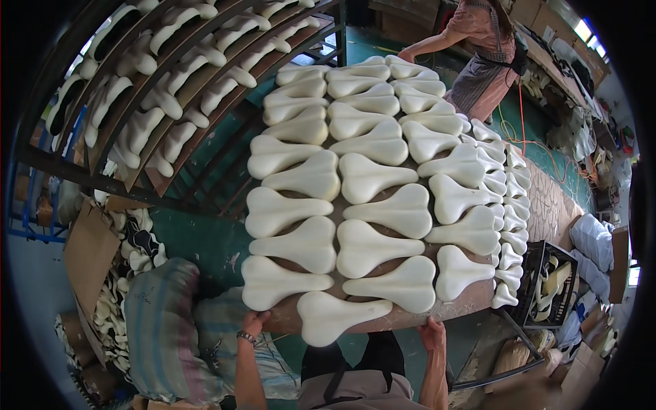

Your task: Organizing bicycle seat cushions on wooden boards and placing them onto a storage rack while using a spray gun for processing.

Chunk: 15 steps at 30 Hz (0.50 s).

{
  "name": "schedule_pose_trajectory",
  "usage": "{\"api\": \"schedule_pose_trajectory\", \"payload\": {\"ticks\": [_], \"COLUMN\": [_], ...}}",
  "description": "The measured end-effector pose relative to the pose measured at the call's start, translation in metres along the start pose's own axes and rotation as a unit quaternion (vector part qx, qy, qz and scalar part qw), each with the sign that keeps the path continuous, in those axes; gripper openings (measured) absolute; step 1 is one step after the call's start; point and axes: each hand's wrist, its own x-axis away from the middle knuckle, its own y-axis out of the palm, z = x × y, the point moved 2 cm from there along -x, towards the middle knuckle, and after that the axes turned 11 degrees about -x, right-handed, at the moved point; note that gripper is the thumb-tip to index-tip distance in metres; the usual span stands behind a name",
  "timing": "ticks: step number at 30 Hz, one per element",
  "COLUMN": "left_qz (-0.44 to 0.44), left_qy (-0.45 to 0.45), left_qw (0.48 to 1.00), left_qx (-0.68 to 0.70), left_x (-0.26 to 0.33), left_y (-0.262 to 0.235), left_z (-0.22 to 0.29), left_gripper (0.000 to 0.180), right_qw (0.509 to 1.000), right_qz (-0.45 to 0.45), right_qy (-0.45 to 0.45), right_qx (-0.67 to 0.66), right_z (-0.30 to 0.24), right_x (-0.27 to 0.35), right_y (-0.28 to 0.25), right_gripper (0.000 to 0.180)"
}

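Note:
A wide brown board [471, 298] lies before me, carrying rows of pale cream bicycle saddle pads [383, 205] set closely in alternating directions. My left hand [254, 324], with a bracelet on its wrist, grips the board's near edge toward the left. Further right along that same edge, my right hand [432, 335] is closed on it too. Between my hands, one saddle pad [328, 318] sits across the near edge and partly overhangs it. At the far end, a co-worker's hand [406, 56] is at the board; its fingers are hard to make out.
A dark metal rack [82, 174] with tilted boards of saddle pads stands left. Striped sacks [164, 328] and a pile of saddle parts [113, 314] lie below it. More pads [512, 205] and a black crate [527, 294] are on the right. A person [478, 68] stands beyond.

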Motion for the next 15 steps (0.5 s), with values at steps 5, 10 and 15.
{"api": "schedule_pose_trajectory", "payload": {"ticks": [5,10,15], "left_qz": [0.025,0.051,0.077], "left_qy": [0.055,-0.003,-0.100], "left_qw": [0.998,0.999,0.991], "left_qx": [0.003,0.002,0.037], "left_x": [-0.002,0.020,0.031], "left_y": [-0.009,-0.035,-0.036], "left_z": [-0.046,-0.100,-0.159], "left_gripper": [0.043,0.043,0.053], "right_qw": [0.999,0.992,0.987], "right_qz": [0.002,0.022,0.039], "right_qy": [0.029,0.117,0.152], "right_qx": [0.044,0.035,0.043], "right_z": [0.024,0.067,0.108], "right_x": [-0.001,0.004,0.003], "right_y": [0.022,0.030,0.026], "right_gripper": [0.038,0.042,0.043]}}
